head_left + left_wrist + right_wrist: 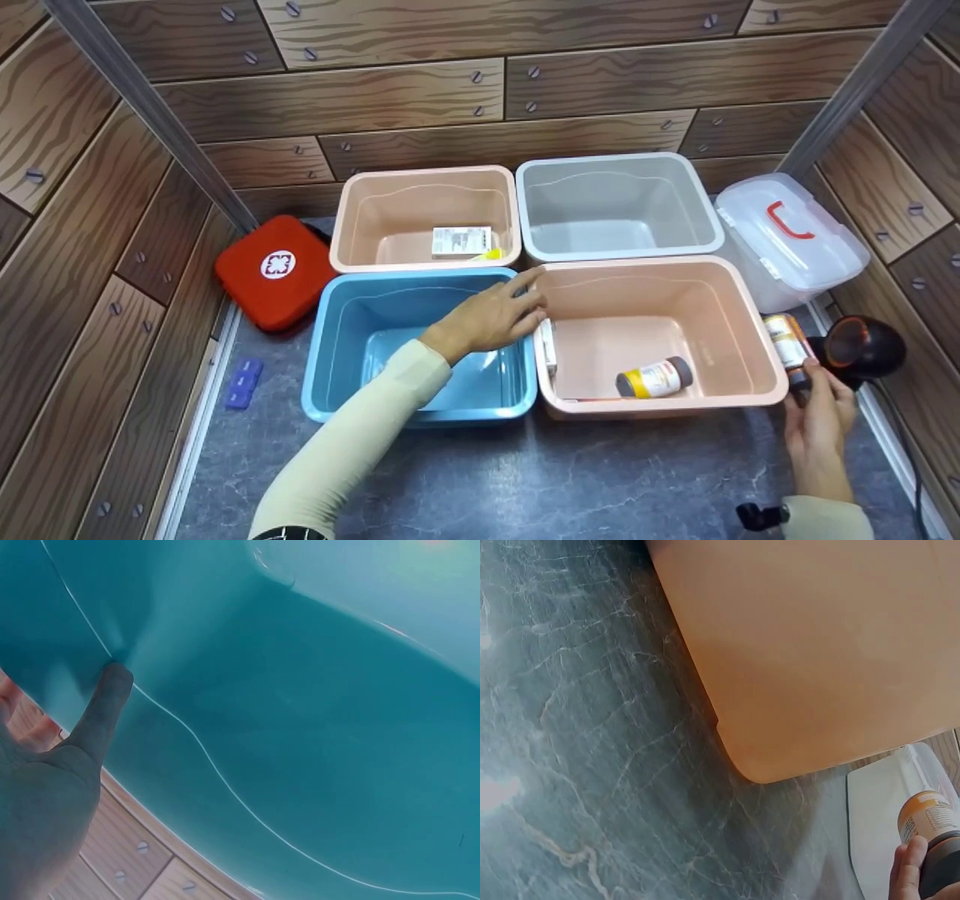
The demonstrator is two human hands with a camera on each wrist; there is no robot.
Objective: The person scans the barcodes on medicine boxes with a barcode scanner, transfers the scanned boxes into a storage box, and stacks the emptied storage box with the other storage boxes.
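My left hand [484, 319] reaches over the blue bin [313, 352], its loosely spread fingers at the rim beside the front peach bin [664, 409]. In the left wrist view its thumb [105, 709] lies near the blue inner wall. To the right of the peach bin, my right hand [821, 420] grips a bottle [786, 341] with an orange and white label and dark cap. The right wrist view shows fingers round that bottle [928, 816]. Inside the front peach bin lie a similar yellow-labelled bottle [655, 378] and a white box [549, 346] against its left wall.
Behind stand another peach bin [427, 174], holding a white box [460, 241] and something yellow, and a grey bin [607, 160]. A red case [255, 292] and a purple pill box [244, 382] are left. A clear lidded box [795, 240] and black corded device [862, 349] are right.
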